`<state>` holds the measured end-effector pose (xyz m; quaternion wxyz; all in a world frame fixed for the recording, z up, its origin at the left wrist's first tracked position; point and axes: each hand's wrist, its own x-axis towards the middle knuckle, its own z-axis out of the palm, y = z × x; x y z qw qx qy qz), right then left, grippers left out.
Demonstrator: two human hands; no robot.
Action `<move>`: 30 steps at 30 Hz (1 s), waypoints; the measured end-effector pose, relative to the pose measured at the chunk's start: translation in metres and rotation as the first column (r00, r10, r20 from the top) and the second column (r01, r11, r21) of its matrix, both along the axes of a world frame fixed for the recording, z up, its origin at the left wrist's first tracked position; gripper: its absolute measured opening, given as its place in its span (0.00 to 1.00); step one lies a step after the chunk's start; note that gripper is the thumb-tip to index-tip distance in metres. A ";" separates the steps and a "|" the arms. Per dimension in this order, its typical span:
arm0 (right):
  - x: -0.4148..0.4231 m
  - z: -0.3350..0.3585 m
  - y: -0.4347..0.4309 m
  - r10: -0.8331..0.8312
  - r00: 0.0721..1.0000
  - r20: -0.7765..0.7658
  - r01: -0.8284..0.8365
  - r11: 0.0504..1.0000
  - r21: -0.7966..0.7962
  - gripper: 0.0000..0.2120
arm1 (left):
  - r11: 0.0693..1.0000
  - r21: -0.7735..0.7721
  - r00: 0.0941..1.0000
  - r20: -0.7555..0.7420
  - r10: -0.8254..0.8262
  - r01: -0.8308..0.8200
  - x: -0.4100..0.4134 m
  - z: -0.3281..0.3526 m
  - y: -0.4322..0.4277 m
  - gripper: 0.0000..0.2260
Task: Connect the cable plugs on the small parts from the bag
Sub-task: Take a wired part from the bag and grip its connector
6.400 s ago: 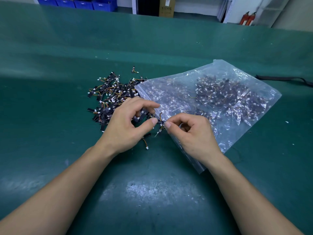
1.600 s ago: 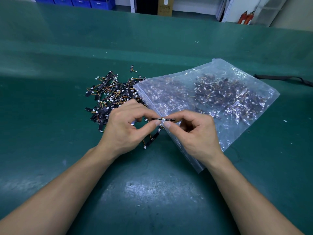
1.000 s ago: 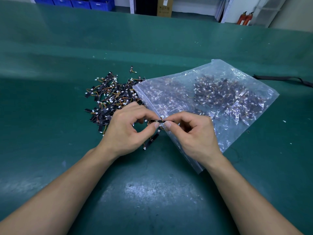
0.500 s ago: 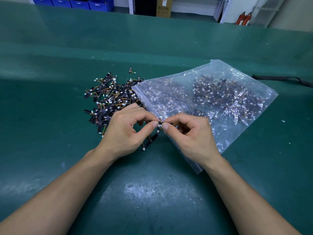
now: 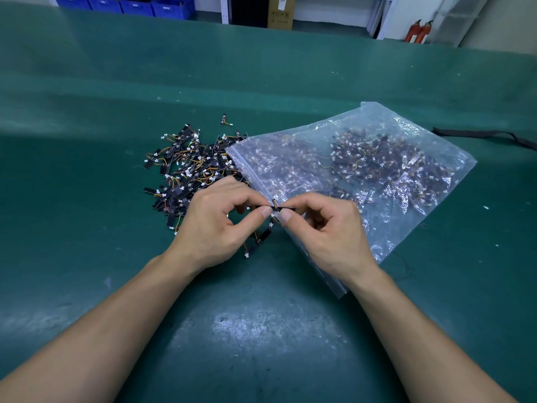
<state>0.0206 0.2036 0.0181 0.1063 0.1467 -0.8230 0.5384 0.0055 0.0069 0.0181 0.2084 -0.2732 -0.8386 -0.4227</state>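
My left hand (image 5: 216,225) and my right hand (image 5: 328,231) meet fingertip to fingertip over the green mat, both pinching a small black part (image 5: 277,208) with thin orange wires. The plug itself is hidden between my thumbs and forefingers. Another black strip with a white plug (image 5: 260,239) hangs from the left hand's side down to the mat. A pile of loose black parts with white plugs (image 5: 189,170) lies beyond my left hand. A clear plastic bag (image 5: 363,170) holding several more parts lies beyond my right hand.
The green work mat (image 5: 87,228) covers the whole bench. A single part (image 5: 224,119) lies apart behind the pile. A black strap (image 5: 479,135) lies at the far right. Blue bins (image 5: 130,4), a cardboard box (image 5: 280,11) and red extinguishers (image 5: 418,30) stand beyond the bench.
My two hands stay together at the bag's mouth, with the small part pinched between them turning slightly. The pile and the bag have not moved.
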 end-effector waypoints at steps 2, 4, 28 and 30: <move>0.000 0.000 0.000 0.004 1.000 -0.006 -0.004 1.000 0.020 0.04 | 1.000 -0.004 1.000 0.016 -0.009 0.009 0.000 -0.001 0.000 0.03; -0.001 0.001 0.000 0.008 1.000 -0.011 -0.007 1.000 0.030 0.05 | 1.000 -0.001 0.999 0.028 -0.022 0.022 0.000 -0.001 0.000 0.02; -0.001 0.000 0.000 0.003 1.000 -0.003 -0.003 1.000 0.022 0.06 | 1.000 0.009 0.999 0.047 -0.018 0.018 0.000 -0.001 -0.001 0.02; -0.002 0.000 0.000 -0.002 1.000 0.001 0.002 1.000 0.015 0.06 | 1.000 0.013 0.999 0.052 -0.006 0.006 0.000 -0.001 -0.001 0.02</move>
